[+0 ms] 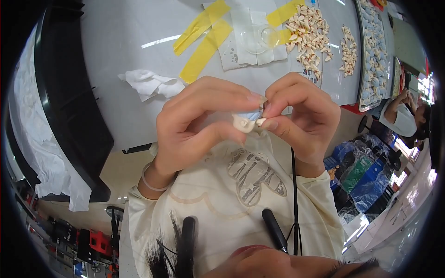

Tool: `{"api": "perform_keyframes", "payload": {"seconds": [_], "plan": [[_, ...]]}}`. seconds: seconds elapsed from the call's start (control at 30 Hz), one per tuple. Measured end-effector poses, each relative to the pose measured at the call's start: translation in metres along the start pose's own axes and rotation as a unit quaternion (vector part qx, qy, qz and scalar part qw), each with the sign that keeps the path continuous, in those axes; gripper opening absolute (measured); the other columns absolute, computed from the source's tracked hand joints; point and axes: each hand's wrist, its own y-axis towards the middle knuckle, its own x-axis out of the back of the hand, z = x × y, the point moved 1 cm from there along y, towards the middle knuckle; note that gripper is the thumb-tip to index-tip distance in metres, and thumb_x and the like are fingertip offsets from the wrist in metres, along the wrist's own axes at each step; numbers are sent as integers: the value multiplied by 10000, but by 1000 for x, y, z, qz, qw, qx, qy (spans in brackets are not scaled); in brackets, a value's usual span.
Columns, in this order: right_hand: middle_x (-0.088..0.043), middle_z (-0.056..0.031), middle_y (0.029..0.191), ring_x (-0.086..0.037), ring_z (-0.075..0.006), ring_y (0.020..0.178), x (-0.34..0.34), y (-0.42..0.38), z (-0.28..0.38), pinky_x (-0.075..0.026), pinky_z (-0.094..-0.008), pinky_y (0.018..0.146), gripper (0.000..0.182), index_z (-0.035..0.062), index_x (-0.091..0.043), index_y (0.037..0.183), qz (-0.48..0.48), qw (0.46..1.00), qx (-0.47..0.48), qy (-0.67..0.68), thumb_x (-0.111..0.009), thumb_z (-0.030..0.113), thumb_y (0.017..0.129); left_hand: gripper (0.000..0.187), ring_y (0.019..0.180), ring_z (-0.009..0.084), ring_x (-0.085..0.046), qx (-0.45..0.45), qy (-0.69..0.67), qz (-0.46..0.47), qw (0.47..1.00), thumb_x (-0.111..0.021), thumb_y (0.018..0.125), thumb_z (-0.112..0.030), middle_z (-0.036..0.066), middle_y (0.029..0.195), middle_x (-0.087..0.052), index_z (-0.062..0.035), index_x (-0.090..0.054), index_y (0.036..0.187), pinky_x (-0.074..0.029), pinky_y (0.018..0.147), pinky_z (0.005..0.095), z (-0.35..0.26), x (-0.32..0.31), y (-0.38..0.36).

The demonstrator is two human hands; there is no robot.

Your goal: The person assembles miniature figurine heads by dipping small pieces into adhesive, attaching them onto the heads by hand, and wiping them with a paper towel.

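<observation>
My left hand (199,116) pinches a small cream and light-blue figurine (244,121) between thumb and fingers, in front of my chest near the table's edge. Close against its right side, my right hand (301,116) has thumb and fingertips pressed together on a small cream piece (261,121). That piece touches the figurine or lies right beside it; the fingertips partly cover both. Beyond my hands, a clear round dish (266,37) rests on white paper (229,54). Many small cream pointed pieces (309,34) lie heaped to its right, with a smaller heap (348,51) farther right.
Yellow tape strips (206,53) and a crumpled white tissue (150,84) lie on the grey table (116,46). A tray of light-blue and cream pieces (373,55) stands at the right. A black bin (69,92) is at the left. Another person (401,118) sits far right.
</observation>
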Motion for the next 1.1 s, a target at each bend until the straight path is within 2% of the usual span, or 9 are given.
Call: {"api": "perform_keyframes", "payload": {"seconds": [0.23, 0.4, 0.57, 0.63, 0.73, 0.8, 0.93, 1.03, 1.1], "plan": [[-571, -78, 704, -527, -139, 590, -2, -1, 6, -408, -211, 526, 151, 13, -583, 706, -13, 998, 18, -62, -654, -61, 595, 305, 784, 213, -588, -34, 106, 3, 994, -698, 624, -49, 141, 897, -622, 38, -614, 904, -461, 662, 269, -4, 0, 0], [-577, -88, 696, -552, -181, 592, -2, -4, 7, -427, -239, 508, 162, 24, -588, 696, -21, 975, 125, -182, -659, -52, 573, 320, 766, 216, -588, -61, 132, 2, 989, -702, 598, -41, 134, 901, -622, 34, -616, 897, -462, 643, 267, -3, -4, -1], [-578, -76, 695, -549, -176, 600, 1, -2, 6, -428, -240, 531, 151, 26, -591, 693, -19, 988, 59, -138, -661, -38, 575, 318, 762, 221, -590, -51, 178, 3, 983, -700, 593, -36, 132, 900, -623, 31, -617, 892, -462, 643, 267, -7, -5, 0], [-579, -70, 696, -546, -170, 603, 8, -2, 2, -428, -238, 545, 152, 24, -591, 694, -17, 994, 35, -105, -659, -39, 574, 313, 767, 218, -587, -46, 131, 10, 990, -697, 601, -32, 135, 903, -622, 30, -615, 896, -461, 650, 267, -6, -6, 0], [-582, -61, 697, -538, -139, 613, 26, -4, -8, -424, -222, 572, 140, 12, -588, 707, -84, 988, 37, -122, -642, -59, 599, 318, 783, 212, -584, -38, 114, -4, 993, -695, 613, -32, 145, 901, -613, 34, -609, 912, -460, 656, 266, -4, -4, -2], [-587, -48, 696, -530, -108, 623, 43, 0, -18, -421, -211, 585, 117, 3, -590, 729, -210, 965, 41, -150, -618, -71, 642, 325, 794, 209, -582, -29, 94, -5, 995, -694, 619, -28, 150, 906, -602, 38, -604, 924, -461, 658, 265, -2, -4, -3], [-598, -43, 720, -526, -88, 632, 56, 2, -31, -423, -208, 589, 93, 0, -592, 745, -256, 930, 58, -257, -605, -62, 676, 341, 822, 210, -576, 18, 66, -14, 998, -692, 632, -10, 157, 923, -569, 50, -588, 952, -466, 674, 270, -4, -6, -5], [-607, -40, 750, -530, -90, 634, 66, 2, -31, -427, -209, 593, 102, -5, -599, 766, -262, 919, 76, -284, -607, -56, 677, 346, 832, 211, -573, -5, 54, -11, 998, -692, 637, -9, 156, 937, -559, 52, -584, 960, -469, 693, 278, -2, -6, -4], [-606, -53, 749, -538, -93, 634, 96, 1, -32, -426, -204, 594, 121, -8, -608, 791, -326, 881, 107, -325, -610, -51, 677, 346, 838, 214, -573, -1, 51, -11, 999, -692, 639, -16, 156, 937, -559, 53, -583, 960, -469, 704, 283, -2, -7, -3]]}}
